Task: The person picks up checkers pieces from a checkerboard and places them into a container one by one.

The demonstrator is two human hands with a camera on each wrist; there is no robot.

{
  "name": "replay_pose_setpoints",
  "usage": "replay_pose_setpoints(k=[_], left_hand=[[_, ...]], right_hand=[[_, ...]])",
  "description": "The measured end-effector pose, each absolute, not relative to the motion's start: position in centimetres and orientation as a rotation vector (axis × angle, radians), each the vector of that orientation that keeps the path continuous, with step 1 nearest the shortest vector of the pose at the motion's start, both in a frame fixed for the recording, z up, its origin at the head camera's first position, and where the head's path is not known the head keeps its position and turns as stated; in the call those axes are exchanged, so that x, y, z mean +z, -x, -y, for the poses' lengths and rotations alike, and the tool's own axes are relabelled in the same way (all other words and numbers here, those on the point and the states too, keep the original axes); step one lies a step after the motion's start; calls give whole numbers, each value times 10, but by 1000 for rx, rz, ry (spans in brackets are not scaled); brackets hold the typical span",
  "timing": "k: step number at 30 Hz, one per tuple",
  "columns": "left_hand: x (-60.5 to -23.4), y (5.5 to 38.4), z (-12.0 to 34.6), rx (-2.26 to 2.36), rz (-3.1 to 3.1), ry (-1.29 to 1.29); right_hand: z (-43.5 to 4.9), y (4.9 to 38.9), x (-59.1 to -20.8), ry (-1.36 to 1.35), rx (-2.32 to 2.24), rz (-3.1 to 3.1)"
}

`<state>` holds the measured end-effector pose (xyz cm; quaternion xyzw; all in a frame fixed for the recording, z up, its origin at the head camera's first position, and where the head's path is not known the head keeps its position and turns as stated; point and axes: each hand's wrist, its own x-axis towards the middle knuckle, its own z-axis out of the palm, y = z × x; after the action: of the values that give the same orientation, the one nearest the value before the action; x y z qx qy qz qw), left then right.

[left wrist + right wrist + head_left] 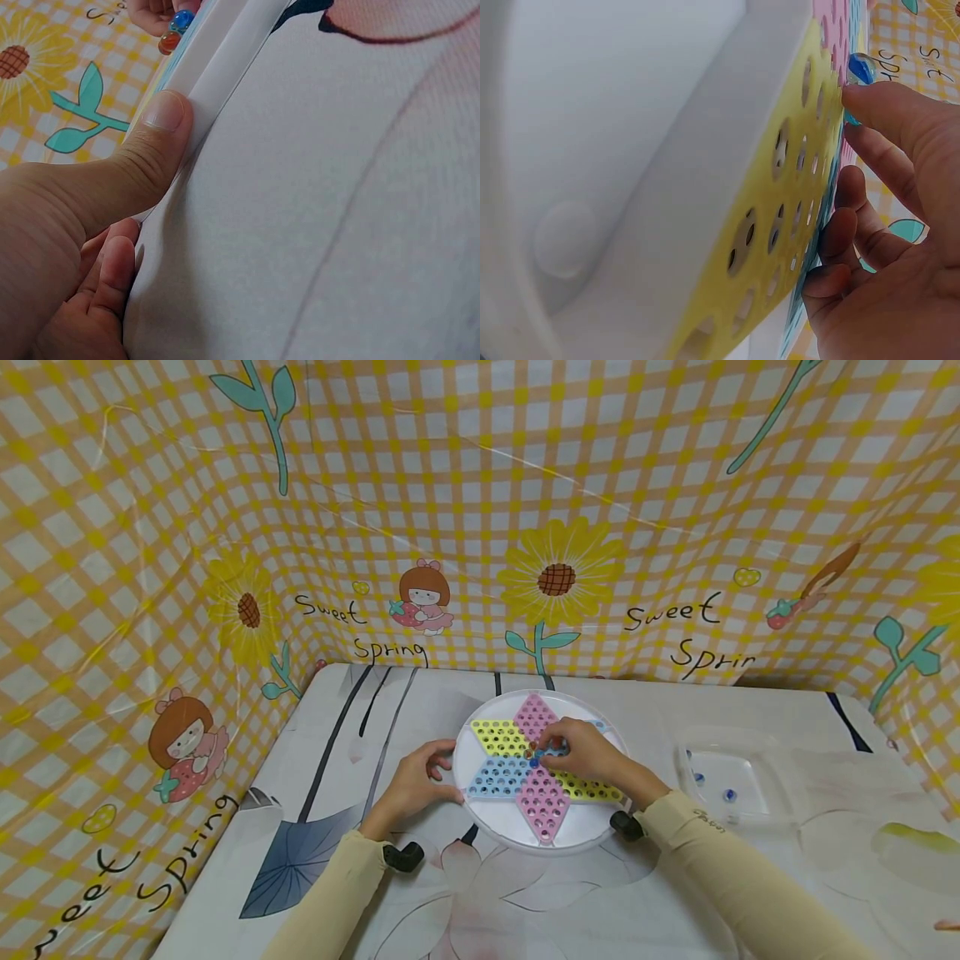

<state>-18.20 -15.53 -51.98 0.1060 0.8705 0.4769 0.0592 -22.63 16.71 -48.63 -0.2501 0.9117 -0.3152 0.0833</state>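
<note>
A round white Chinese checkers board (pixel 480 827) with a pink, yellow and blue star of holes lies on the table. My left hand (pixel 417 781) holds its left rim, thumb (pixel 169 116) along the outer side wall and fingers bent beside it. Over the star's middle is my right hand (pixel 585 750), its thumb (pixel 866 97) and index finger pinching a blue glass marble (pixel 850 118) low at the holes. Another blue marble (pixel 861 67) sits just past that thumb. Near the centre, a reddish-brown marble (pixel 169 42) rests beside a blue one (pixel 181 21).
Right of the board stands a clear plastic tray (pixel 776 777) with a few blue marbles (pixel 730 795) in it. The table (pixel 525 910) wears a white flower-printed cover. Behind and left hangs a yellow checked cloth (pixel 465 468).
</note>
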Motion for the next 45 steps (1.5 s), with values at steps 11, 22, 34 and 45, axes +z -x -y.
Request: replay_pose_setpoints(k=[11,22,34,45], left_hand=[[-518,183,155,1466,-2630,-336],[-518,183,155,1460,-2628,-338],[-520,183,156,1461,-2625,-360],[-519,181,156,1448,-2629,-353]], right_hand=[[-168,226,-483,785,-954,-2717],[-169,227,-480,781,-932,-2710],[-176,227,-473,848,-957,-2700],[-178,227,-462,897,-1017,-2749]])
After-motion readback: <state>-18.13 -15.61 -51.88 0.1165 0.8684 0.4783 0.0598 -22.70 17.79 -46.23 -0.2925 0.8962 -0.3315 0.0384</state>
